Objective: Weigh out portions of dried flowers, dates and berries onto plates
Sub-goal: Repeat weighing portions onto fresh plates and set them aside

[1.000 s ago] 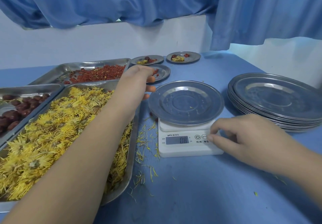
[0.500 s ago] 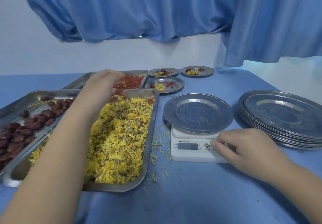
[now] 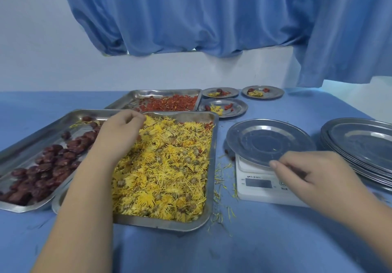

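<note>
Your trays (image 3: 209, 162) and plates (image 3: 358, 141) are polished metal, glossy and faintly scuffed. The scale (image 3: 263, 184) under the empty plate (image 3: 269, 140) has a smooth white body, probably plastic. The surface (image 3: 265, 241) looks matt blue; the curtain (image 3: 191, 18) is soft cloth.

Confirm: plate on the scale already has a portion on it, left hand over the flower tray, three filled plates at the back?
No. The head view shows the plate on the scale bare, no portion yet. The rest holds: left hand over the flower tray, three filled plates at the back.
</note>
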